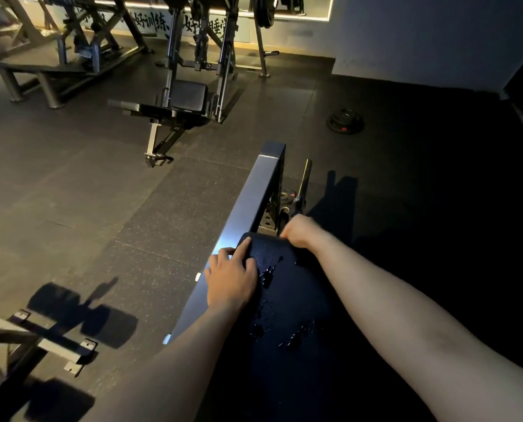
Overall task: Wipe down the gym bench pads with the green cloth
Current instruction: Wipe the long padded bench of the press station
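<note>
A black bench pad (287, 296) runs away from me in the lower middle, with drops of liquid beading on its surface. My left hand (231, 277) rests flat on the pad's left edge, fingers spread and fairly straight. My right hand (299, 236) curls over the pad's far right corner, its fingers hidden behind the edge. No green cloth shows anywhere in view.
A dark metal beam (254, 193) runs along the pad's left side. A barbell end (304, 181) and small plates lie beyond the pad. A weight plate (345, 120) lies on the rubber floor. Another bench machine (181, 102) stands farther back, a frame (47, 339) at lower left.
</note>
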